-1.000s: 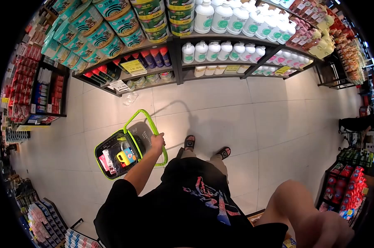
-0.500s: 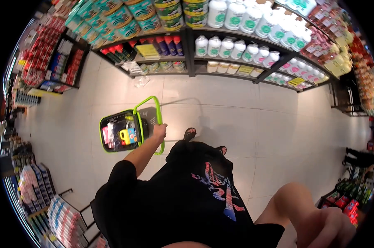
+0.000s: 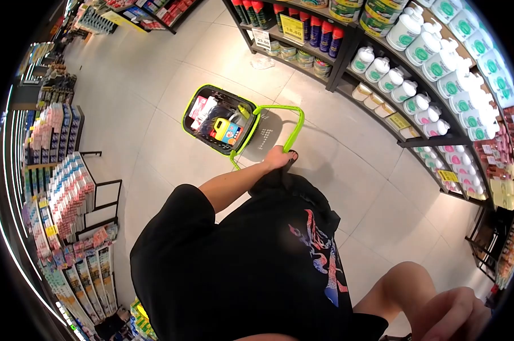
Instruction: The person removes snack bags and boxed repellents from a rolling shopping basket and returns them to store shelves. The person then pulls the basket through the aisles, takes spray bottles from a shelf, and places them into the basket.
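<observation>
Your left hand [image 3: 278, 157] is wrapped around the green handle [image 3: 295, 133]; the basket [image 3: 227, 95] sits ahead and left of that hand, yellow package [image 3: 227, 131] inside. Your right hand [image 3: 456, 314] appears curled; its grip cannot be told.

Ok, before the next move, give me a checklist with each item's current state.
1. Left hand on the green handle: ok, closed around it.
2. Yellow container inside the basket: ok.
3. Basket resting on the floor: cannot tell, underside hidden.
4. Right hand free: cannot tell, curled near the picture's lower right edge, palm hidden.
5. Floor free of litter: not ok, clear plastic lies near the shelf.
</observation>
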Demonstrator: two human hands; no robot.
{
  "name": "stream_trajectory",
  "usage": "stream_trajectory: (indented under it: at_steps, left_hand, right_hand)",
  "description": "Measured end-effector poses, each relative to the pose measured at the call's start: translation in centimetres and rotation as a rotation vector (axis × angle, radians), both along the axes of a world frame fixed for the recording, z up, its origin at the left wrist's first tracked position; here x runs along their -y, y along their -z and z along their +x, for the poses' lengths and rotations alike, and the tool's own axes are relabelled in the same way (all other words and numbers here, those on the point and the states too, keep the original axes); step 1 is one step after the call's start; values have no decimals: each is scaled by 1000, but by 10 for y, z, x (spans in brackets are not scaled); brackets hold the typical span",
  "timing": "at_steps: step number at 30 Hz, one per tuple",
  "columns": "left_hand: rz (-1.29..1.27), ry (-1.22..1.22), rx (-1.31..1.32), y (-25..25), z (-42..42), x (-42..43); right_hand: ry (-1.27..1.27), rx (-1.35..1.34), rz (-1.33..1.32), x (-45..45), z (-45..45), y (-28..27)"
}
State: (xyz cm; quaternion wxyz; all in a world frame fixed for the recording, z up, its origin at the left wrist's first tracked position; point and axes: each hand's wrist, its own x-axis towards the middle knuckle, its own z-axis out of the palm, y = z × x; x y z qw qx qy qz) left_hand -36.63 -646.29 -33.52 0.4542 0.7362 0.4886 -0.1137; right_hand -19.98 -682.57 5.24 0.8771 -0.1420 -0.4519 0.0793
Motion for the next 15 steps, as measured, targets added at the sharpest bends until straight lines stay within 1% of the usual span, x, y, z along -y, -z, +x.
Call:
stream_trajectory:
  at_steps: [1, 5, 7, 9, 13, 14, 15]
  left_hand:
    - [6, 52, -3, -7, -1, 5]
    - [-12, 28, 2, 2, -5, 27]
    - [13, 34, 32, -22, -2, 41]
    - [14, 21, 50, -15, -3, 51]
    - [37, 11, 99, 15, -3, 71]
    - [34, 26, 107, 31, -5, 75]
    - [-78, -57, 147, 49, -9, 76]
  right_hand:
    - [-17, -7, 5, 1, 3, 1]
    - [-57, -48, 31, 8, 7, 3]
    - [-65, -78, 62, 12, 6, 0]
    - [-78, -98, 82, 13, 6, -4]
    - [-387, 535, -564, -18, 17, -58]
    - [-450, 695, -734, -16, 15, -64]
    - [109, 320, -249, -9, 0, -6]
